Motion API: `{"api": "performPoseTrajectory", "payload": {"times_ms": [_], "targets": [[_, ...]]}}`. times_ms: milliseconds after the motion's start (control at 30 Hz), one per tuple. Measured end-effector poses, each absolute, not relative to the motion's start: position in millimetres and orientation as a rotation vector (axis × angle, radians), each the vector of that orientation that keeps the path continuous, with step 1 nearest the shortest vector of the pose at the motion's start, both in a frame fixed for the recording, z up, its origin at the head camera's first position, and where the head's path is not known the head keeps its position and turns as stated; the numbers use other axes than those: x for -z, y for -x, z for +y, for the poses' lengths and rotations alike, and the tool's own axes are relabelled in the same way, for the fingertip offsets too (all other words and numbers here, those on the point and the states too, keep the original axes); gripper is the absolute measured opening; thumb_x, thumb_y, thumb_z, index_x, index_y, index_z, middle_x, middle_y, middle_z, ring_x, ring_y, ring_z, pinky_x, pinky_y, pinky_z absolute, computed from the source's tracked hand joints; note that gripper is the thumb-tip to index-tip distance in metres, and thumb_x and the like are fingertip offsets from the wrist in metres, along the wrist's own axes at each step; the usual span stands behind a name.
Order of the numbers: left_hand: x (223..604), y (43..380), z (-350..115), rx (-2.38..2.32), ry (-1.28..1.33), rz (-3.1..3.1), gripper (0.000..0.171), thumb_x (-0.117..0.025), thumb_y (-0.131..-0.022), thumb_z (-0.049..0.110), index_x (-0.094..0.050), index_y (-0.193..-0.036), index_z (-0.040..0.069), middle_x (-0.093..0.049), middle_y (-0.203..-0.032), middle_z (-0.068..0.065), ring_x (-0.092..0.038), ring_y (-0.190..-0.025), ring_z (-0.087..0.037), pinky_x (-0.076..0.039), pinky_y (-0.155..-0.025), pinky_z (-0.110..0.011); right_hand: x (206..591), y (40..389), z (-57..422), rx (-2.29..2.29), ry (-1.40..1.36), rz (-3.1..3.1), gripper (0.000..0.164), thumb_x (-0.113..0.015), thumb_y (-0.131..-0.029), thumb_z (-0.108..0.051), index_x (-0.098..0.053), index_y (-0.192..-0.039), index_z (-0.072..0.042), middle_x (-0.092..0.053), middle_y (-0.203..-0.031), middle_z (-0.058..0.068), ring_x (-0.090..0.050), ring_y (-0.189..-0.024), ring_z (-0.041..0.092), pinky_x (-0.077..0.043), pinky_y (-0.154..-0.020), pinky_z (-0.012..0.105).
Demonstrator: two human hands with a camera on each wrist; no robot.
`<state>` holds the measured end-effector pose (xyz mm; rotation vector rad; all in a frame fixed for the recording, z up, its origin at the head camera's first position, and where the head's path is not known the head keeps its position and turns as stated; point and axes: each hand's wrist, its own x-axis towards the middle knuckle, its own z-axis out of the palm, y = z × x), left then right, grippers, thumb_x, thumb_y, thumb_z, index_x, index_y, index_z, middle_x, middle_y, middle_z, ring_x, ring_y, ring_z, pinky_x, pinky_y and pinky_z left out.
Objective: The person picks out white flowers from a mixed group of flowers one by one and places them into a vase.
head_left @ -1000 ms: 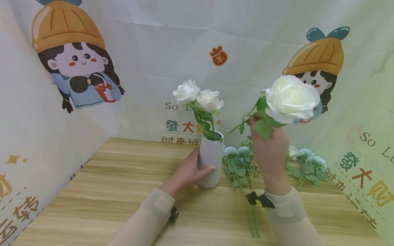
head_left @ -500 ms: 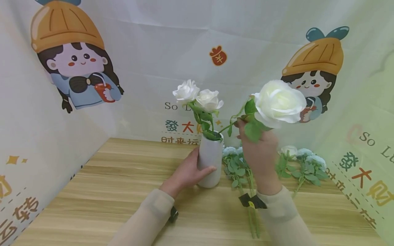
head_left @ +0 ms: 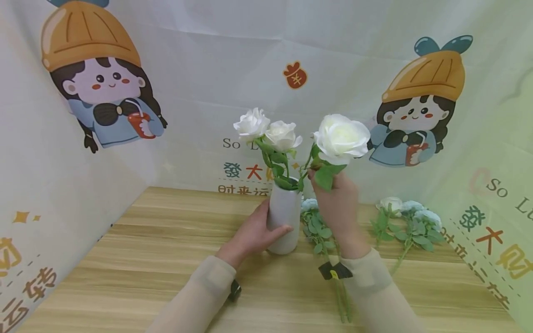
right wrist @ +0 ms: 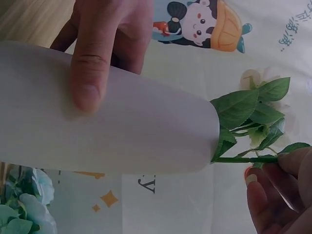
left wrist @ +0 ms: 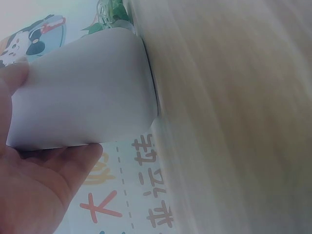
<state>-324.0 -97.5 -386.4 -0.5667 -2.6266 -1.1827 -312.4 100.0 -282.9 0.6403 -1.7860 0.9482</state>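
A white vase [head_left: 285,217] stands upright on the wooden table, and my left hand [head_left: 254,231] grips it round the side, thumb across the front. Two white roses [head_left: 283,135] rise from its mouth, leaning left. My right hand [head_left: 338,203] pinches the green stem of a larger white rose [head_left: 342,138] just right of the vase. In the right wrist view that stem [right wrist: 243,160] runs from the fingertips to the vase's rim, where its lower end goes out of sight. The left wrist view shows thumb and fingers on either side of the vase [left wrist: 92,92].
Pale blue flowers [head_left: 314,222] with long stems lie right of the vase, partly behind my right forearm. Further right lie another white rose [head_left: 390,204] and more blue flowers [head_left: 424,222]. A printed cloth [head_left: 200,92] hangs behind and beside the table [head_left: 166,240].
My right hand has moved left and slightly down with the large rose, bringing its stem to the vase's mouth. My left hand has kept its grip on the vase.
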Motion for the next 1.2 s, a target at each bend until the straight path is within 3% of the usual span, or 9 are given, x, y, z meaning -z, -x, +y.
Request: {"api": "performPoseTrajectory", "payload": {"times_ms": [167, 400, 600, 967, 1200], "targets": [[387, 324, -98, 1.191, 0.571, -2.622, 0.097, -0.073, -0.086, 0.052, -0.022, -0.154, 0.006, -0.047, -0.136, -0.014, -0.05, -0.115, -0.023, -0.048, -0.096, -0.047, 287, 316, 98, -0.976, -0.6, -1.853, 0.015, -0.076, -0.089, -0.01, -0.069, -0.101, -0.003, -0.072, -0.093, 0.011, -0.066, -0.084, 0.023, -0.059, -0.069, 0.045], [388, 325, -98, 1.188, 0.586, -2.599, 0.096, -0.073, -0.086, 0.051, -0.024, -0.152, 0.003, -0.048, -0.133, -0.014, -0.052, -0.113, -0.023, -0.05, -0.093, -0.047, 294, 323, 93, -0.985, -0.598, -1.93, 0.015, -0.076, -0.089, -0.009, -0.067, -0.101, -0.005, -0.072, -0.093, 0.011, -0.063, -0.058, 0.017, -0.054, -0.044, 0.035], [390, 326, -98, 1.178, 0.608, -2.583, 0.094, -0.074, -0.087, 0.05, -0.025, -0.152, 0.003, -0.05, -0.13, -0.014, -0.053, -0.11, -0.023, -0.051, -0.091, -0.046, 300, 324, 90, -1.006, -0.58, -2.097, 0.015, -0.073, -0.092, -0.016, -0.067, -0.103, -0.008, -0.072, -0.091, 0.012, -0.062, -0.054, 0.017, -0.053, -0.043, 0.036], [389, 327, -98, 1.189, 0.597, -2.599, 0.095, -0.074, -0.086, 0.049, -0.023, -0.153, 0.004, -0.048, -0.134, -0.015, -0.051, -0.114, -0.025, -0.049, -0.094, -0.047, 297, 322, 91, -0.973, -0.606, -2.204, 0.011, -0.074, -0.089, -0.011, -0.068, -0.098, -0.008, -0.067, -0.084, 0.007, -0.06, -0.076, 0.022, -0.054, -0.061, 0.042], [388, 326, -97, 1.167, 0.581, -2.609, 0.094, -0.075, -0.086, 0.049, -0.025, -0.152, 0.003, -0.048, -0.135, -0.016, -0.051, -0.115, -0.026, -0.049, -0.095, -0.048, 291, 314, 91, -1.168, -0.594, -2.193, 0.029, -0.075, -0.087, -0.013, -0.061, -0.112, -0.008, -0.064, -0.082, 0.004, -0.058, -0.074, 0.015, -0.056, -0.062, 0.035]]}}
